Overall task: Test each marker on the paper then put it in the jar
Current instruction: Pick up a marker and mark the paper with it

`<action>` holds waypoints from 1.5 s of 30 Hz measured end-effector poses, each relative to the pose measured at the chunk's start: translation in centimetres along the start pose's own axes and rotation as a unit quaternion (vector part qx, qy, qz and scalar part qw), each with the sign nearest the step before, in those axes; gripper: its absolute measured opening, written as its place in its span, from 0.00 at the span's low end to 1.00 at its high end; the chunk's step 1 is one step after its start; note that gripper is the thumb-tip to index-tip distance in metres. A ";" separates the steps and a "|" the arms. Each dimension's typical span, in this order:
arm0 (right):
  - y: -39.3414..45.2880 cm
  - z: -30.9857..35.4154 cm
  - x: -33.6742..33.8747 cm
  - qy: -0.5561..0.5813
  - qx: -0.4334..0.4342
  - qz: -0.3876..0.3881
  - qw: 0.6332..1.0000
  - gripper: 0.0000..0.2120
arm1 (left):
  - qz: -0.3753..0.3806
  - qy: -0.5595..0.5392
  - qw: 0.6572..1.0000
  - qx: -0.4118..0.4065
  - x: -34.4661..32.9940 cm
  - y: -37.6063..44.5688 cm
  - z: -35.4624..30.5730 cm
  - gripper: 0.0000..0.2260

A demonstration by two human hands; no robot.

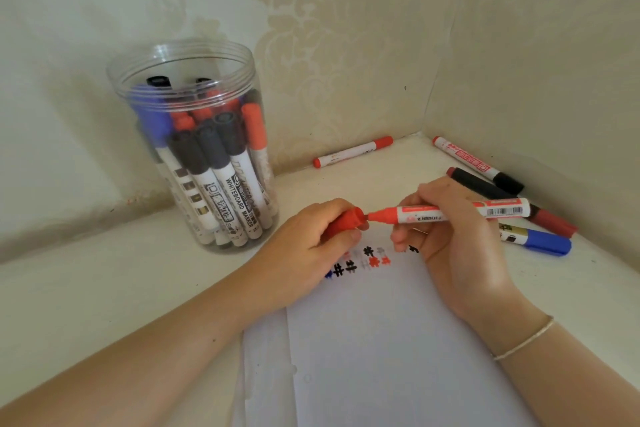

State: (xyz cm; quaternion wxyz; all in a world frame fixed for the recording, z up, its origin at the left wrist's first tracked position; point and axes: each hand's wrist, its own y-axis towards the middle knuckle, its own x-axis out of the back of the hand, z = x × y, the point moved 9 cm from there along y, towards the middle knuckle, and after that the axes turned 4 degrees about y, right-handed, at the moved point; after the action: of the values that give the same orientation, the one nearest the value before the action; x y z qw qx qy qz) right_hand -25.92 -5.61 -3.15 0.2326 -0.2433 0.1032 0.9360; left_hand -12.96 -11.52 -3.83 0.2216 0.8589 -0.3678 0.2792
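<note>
My right hand (450,236) grips a red marker (460,212) held level above the white paper (381,340), its bare tip pointing left. My left hand (311,243) holds the red cap (346,220), whose open end sits right at the marker's tip. Black, red and blue test marks (360,262) run across the top of the paper, partly hidden by both hands. A clear plastic jar (183,59) stands open at the left, filled with several black, red and blue markers.
Loose markers lie near the wall corner: a red one (353,151) at the back, a red-labelled one with a black cap (478,165), a dark one (485,185), a blue-capped one (540,241). Walls close in behind and to the right.
</note>
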 end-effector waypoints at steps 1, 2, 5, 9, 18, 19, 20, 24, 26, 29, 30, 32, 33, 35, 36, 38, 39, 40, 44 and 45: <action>0.0 0.0 0.0 -0.007 0.001 0.002 1.000 0.13 | 0.000 0.002 1.000 -0.002 0.0 0.0 0.0 0.05; 0.0 -0.1 -0.1 -0.014 0.000 0.005 1.000 0.13 | -0.001 0.002 1.000 -0.005 0.0 0.0 0.0 0.06; 0.0 -0.6 0.3 -0.081 -0.004 -0.004 0.997 0.13 | -0.007 0.019 1.000 -0.022 0.0 0.0 -0.4 0.07; 0.1 -1.0 0.4 -0.166 -0.020 0.001 0.986 0.12 | 0.004 0.031 0.999 -0.035 -0.1 -0.1 -0.8 0.09; -0.4 -1.1 -0.2 0.009 -0.044 0.002 0.999 0.14 | -0.033 -0.070 0.997 -0.013 0.9 -0.3 -0.4 0.11; -0.4 -0.7 0.3 -0.016 -0.020 -0.022 0.999 0.09 | -0.034 -0.066 0.997 -0.010 0.9 -0.4 -0.5 0.11; -0.4 -0.4 0.5 -0.043 0.000 -0.037 0.998 0.06 | -0.037 -0.063 0.997 -0.007 1.0 -0.5 -0.6 0.11; -0.7 0.4 -0.3 -0.111 0.030 -0.031 0.993 0.07 | -0.057 -0.019 0.998 0.009 1.4 -0.6 -0.7 0.17; -1.1 1.1 -1.2 -0.124 0.044 -0.022 0.991 0.07 | -0.086 0.001 0.996 0.001 2.0 -0.7 -1.3 0.19; -2.0 3.6 -2.5 -0.108 0.091 -0.024 0.990 0.08 | -0.167 0.001 0.986 -0.025 3.4 -1.8 -3.7 0.22; -2.4 4.8 -2.9 -0.100 0.116 -0.030 0.988 0.09 | -0.192 -0.002 0.981 -0.039 4.0 -2.3 -4.9 0.23; -3.5 7.2 -4.0 -0.072 0.160 -0.038 0.984 0.12 | -0.232 0.003 0.970 -0.069 5.4 -3.0 -7.6 0.22; -4.0 8.2 -4.7 -0.048 0.174 -0.037 0.983 0.12 | -0.250 0.014 0.965 -0.081 6.4 -3.3 -8.8 0.22; -4.3 9.3 -6.6 -0.002 0.181 -0.019 0.983 0.12 | -0.283 0.025 0.955 -0.082 8.7 -3.5 -10.5 0.22; -4.1 9.6 -7.7 0.010 0.175 -0.004 0.985 0.11 | -0.296 0.022 0.952 -0.075 10.0 -3.5 -10.9 0.22; -3.0 9.8 -10.2 0.021 0.153 0.032 0.988 0.11 | -0.319 0.036 0.945 -0.065 12.8 -3.9 -11.8 0.22; -2.2 9.9 -11.6 0.029 0.138 0.054 0.989 0.11 | -0.332 0.050 0.940 -0.063 14.2 -4.1 -12.4 0.22; -1.3 9.8 -13.1 0.038 0.122 0.075 0.989 0.11 | -0.350 0.057 0.933 -0.059 15.8 -4.4 -12.7 0.20; 1.5 9.4 -18.1 0.098 0.067 0.114 0.986 0.10 | -0.453 -0.008 0.891 -0.016 22.0 -4.4 -11.4 0.12; 1.9 9.2 -19.0 0.115 0.056 0.118 0.985 0.09 | -0.456 -0.083 0.886 -0.012 22.7 -4.0 -10.4 0.13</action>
State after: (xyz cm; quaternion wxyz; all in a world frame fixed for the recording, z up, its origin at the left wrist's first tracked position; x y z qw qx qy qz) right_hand -15.88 -11.81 14.52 0.1204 -0.3218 0.2090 0.9155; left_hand -0.17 -14.42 17.86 0.3035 0.9492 0.0442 0.0709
